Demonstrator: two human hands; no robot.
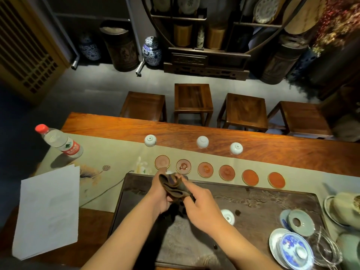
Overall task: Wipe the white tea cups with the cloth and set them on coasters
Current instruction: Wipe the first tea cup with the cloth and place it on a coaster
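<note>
Brown and crumpled, the cloth [174, 189] is bunched between both hands above the far edge of the dark carved tea tray [253, 199]. The left hand [162, 193] has its grip closed round the cloth from below, fingers curled into the folds; whether a cup sits inside the bundle I cannot tell. The right hand [202, 206] pinches the cloth's near side with thumb and fingers.

Just behind the right hand, on the tray, a white tea cup [228, 216] stands upside down, partly hidden by the wrist. Beyond the tray's far edge six round coasters [205, 169] lie in a row on the pale runner [109, 152], the leftmost [162, 161] just past the left hand's fingertips; none of them carries a cup. Farther from the tray, three more white cups stand inverted on the desk [272, 145]: one [150, 140] to the left, one [202, 142] in the middle, one [236, 148] to the right.

Well left of the tray stands a clear water bottle [59, 141] with a red cap and a red label; its white characters are too small to read. A sheet of white paper [46, 211] lies just beside the tray's left end, its faint print illegible. At the tray's right end are stacked saucers and a blue-and-white lidded bowl [294, 250].
</note>
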